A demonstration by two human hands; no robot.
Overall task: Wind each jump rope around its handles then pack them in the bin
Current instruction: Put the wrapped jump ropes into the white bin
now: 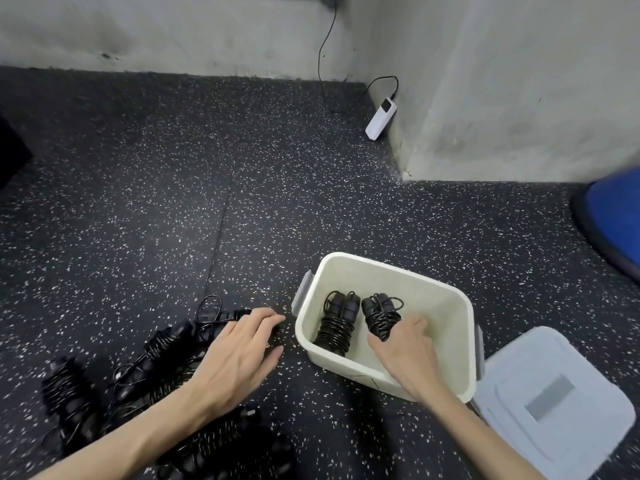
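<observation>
Hiding its fingertips, the right hand (408,355) grips a wound rope (381,318) inside the bin (446,303); the left hand (239,351) lies flat, fingers relaxed, on blurred floor ropes (152,355).

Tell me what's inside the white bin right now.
The white bin holds two wound jump ropes: one lying at its left, another gripped by the right hand. That hand covers the bundle's near end and some bin floor.

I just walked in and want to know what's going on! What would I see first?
You'd see the cream bin on the speckled floor, with two wound black jump ropes inside. The right hand grips one rope bundle in the bin, beside the other bundle. The left hand rests on more black ropes piled on the floor, and the grey lid lies right of the bin.
</observation>
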